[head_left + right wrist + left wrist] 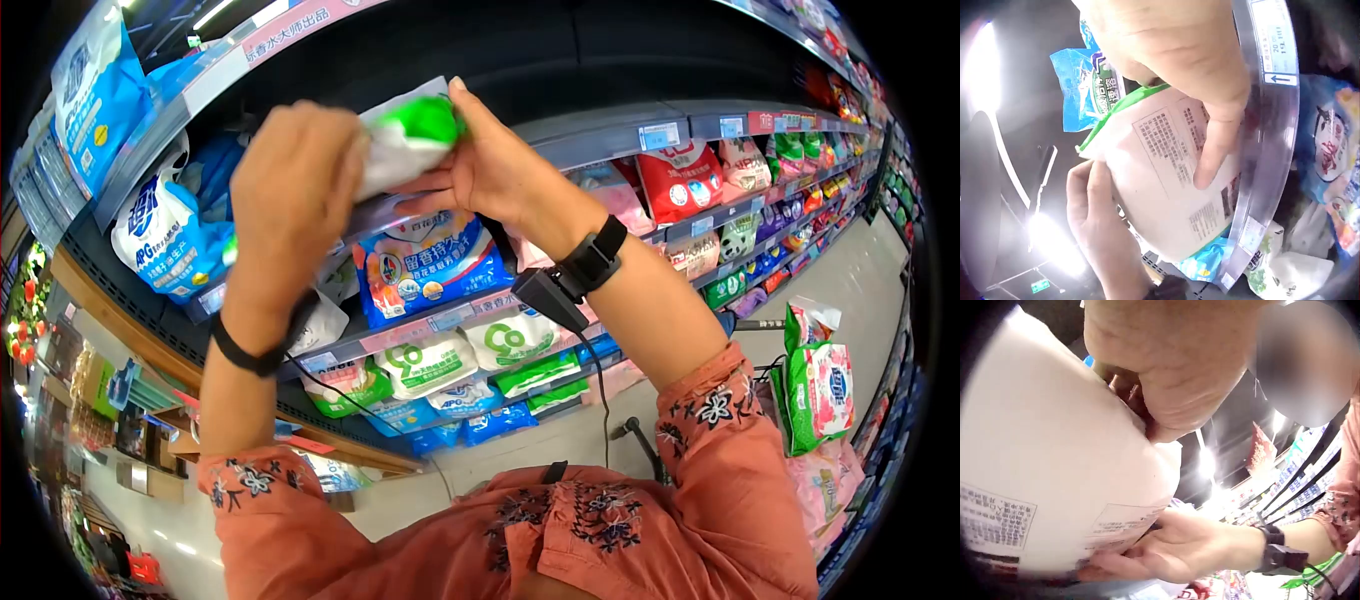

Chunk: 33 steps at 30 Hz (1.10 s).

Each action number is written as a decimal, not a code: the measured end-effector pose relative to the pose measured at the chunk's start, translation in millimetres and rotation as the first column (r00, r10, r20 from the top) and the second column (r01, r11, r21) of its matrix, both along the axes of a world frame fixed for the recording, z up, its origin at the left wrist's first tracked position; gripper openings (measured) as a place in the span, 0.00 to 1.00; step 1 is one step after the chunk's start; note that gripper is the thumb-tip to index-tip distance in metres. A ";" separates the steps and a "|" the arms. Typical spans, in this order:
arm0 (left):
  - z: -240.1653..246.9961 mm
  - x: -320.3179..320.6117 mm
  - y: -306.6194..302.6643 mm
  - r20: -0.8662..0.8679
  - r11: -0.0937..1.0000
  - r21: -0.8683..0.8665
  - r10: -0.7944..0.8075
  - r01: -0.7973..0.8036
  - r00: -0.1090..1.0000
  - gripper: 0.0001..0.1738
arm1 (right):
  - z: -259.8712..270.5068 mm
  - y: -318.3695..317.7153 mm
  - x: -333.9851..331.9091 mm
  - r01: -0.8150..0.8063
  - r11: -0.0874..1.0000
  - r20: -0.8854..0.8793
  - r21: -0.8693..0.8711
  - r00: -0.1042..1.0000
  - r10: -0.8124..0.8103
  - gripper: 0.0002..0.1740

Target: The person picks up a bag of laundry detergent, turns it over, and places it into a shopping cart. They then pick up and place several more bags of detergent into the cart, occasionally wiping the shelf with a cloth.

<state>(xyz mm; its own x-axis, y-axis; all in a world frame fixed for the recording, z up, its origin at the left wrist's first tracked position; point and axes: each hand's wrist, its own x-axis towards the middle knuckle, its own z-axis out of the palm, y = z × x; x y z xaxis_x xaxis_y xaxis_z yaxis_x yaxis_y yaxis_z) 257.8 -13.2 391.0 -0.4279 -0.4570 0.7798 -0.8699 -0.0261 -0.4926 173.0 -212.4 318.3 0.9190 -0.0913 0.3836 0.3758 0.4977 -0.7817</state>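
A white laundry-powder bag (pixel 405 150) with green trim is held up in front of the shelf, its printed back panel (pixel 1163 144) showing in the right wrist view. My right hand (pixel 495 165) grips one side, thumb laid across the printed face and its other fingers behind. At a corner of the same bag, my left hand (pixel 300 180) pinches the edge with curled fingers, blurred in the head view. The left wrist view shows the bag's pale panel (pixel 1060 437) close up, with the left hand (pixel 1172 362) above and the right hand (pixel 1179 547) below.
A blue bag (pixel 430 265) stands on the shelf under my hands, and white-and-green bags (pixel 430 362) lie a tier lower. Blue-and-white bags (pixel 165 235) stand at left. The shelf's price rail (pixel 1272 162) runs close beside the held bag. Several more bags (pixel 820 390) sit at right.
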 end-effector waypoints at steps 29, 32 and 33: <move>-215.1 -44.5 16.1 -0.747 0.757 -0.484 -0.095 0.439 -0.658 0.33 | -98.6 38.7 -225.6 0.638 0.753 0.082 0.163 0.751 -0.655 0.35; -225.8 -85.9 -30.8 -0.780 0.705 -0.411 0.056 0.577 -0.624 0.29 | -127.1 31.7 -290.1 0.765 0.601 -0.045 0.230 0.625 -0.779 0.33; -224.9 -110.9 -48.1 -0.788 0.682 -0.395 0.093 0.616 -0.609 0.25 | -136.5 32.2 -312.4 0.804 0.536 -0.094 0.257 0.573 -0.814 0.33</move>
<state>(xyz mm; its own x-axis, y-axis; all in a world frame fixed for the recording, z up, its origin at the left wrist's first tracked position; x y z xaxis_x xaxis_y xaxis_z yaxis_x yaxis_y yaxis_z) 146.9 -61.4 166.0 0.3694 -0.9172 0.1490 0.2668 0.2583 0.9285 -139.4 -180.3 181.8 0.3923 -0.8826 0.2590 0.7398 0.1354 -0.6591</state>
